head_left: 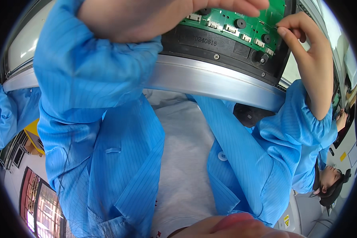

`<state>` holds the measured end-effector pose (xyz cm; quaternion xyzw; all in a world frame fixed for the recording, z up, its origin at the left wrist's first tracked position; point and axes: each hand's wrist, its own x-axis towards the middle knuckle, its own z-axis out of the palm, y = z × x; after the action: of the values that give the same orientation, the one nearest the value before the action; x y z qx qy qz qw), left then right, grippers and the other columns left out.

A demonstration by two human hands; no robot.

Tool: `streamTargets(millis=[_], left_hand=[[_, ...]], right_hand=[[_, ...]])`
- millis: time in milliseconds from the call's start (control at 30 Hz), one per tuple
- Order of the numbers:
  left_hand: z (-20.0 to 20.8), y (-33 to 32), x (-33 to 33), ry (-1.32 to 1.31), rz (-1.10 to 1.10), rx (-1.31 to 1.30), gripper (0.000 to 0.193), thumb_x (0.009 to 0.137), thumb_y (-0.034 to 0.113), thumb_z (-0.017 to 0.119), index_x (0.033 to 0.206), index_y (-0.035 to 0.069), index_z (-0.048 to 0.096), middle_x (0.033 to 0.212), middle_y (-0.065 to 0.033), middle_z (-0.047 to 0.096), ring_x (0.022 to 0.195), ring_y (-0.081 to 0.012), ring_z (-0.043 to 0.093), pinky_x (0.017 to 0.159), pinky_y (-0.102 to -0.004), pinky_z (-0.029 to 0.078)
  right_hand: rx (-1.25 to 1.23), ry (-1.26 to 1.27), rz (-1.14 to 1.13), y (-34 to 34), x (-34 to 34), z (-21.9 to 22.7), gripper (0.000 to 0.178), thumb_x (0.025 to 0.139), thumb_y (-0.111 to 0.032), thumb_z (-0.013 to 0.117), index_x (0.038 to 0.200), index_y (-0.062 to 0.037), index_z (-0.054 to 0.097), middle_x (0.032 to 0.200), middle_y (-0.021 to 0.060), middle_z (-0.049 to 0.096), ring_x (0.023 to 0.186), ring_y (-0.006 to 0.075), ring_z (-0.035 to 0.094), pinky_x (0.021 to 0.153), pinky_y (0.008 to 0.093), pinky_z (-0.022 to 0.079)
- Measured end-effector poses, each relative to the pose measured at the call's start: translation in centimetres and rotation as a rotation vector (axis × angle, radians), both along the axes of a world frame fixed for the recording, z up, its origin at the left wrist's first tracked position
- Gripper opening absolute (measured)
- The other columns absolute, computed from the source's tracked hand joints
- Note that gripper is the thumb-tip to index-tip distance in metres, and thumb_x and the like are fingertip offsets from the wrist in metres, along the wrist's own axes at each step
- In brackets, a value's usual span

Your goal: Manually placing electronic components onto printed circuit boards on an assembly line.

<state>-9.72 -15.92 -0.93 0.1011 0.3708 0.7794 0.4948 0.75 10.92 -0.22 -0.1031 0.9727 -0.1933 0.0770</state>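
Note:
A green circuit board (pixel 226 29) lies in a black frame (pixel 190 43) at the top of the view. Along its near edge are several white connectors (pixel 231 29) and round black parts (pixel 240 23). My left hand (pixel 174 14) reaches across above the board from the left, partly cut off by the upper edge; the fingers that show are stretched out. At the board's right edge is my right hand (pixel 311 41), its thumb and index fingertip pinched together. Whatever lies between those fingertips is too small to make out.
A silver metal rail (pixel 210 81) runs in front of the frame, close to my body. To the right are a co-worker in a dark cap (pixel 333 188) and a co-worker's hand (pixel 341 120). Another person's blue sleeve (pixel 12 115) shows at far left.

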Motion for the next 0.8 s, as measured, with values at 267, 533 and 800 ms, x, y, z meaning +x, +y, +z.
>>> streamTargets(millis=[267, 533, 800], left_hand=[[0.6, -0.6, 0.5, 0.109, 0.087, -0.061, 0.048, 0.107, 0.022, 0.043, 0.133, -0.018, 0.050, 0.114, -0.0212, 0.060, 0.092, -0.0227, 0.069, 0.083, -0.0316, 0.065], [-0.2, 0.8, 2.1, 0.278, 0.166, -0.119, 0.047, 0.107, 0.021, 0.044, 0.132, -0.017, 0.051, 0.113, -0.0213, 0.060, 0.090, -0.0229, 0.070, 0.081, -0.0318, 0.066], [0.2, -1.0, -0.2, 0.003, 0.038, 0.019, 0.056, 0.108, 0.029, 0.042, 0.140, -0.017, 0.043, 0.121, -0.0232, 0.057, 0.106, -0.0255, 0.066, 0.093, -0.0360, 0.060]], right_hand=[[0.070, 0.125, -0.155, -6.5, -0.3, 1.1, 0.008, 0.076, 0.003, 0.071, 0.080, 0.0010, 0.065, 0.071, 0.0093, 0.057, 0.066, 0.0205, 0.054, 0.062, 0.0331, 0.043], [-0.001, 0.102, -0.185, -5.5, 0.1, 0.7, 0.008, 0.077, 0.003, 0.071, 0.080, 0.0017, 0.064, 0.075, 0.0096, 0.057, 0.068, 0.0204, 0.055, 0.063, 0.0321, 0.043], [0.049, 0.107, -0.168, -5.5, -0.1, 0.7, 0.009, 0.076, 0.002, 0.072, 0.079, 0.0003, 0.064, 0.075, 0.0089, 0.056, 0.070, 0.0227, 0.054, 0.066, 0.0340, 0.043]])
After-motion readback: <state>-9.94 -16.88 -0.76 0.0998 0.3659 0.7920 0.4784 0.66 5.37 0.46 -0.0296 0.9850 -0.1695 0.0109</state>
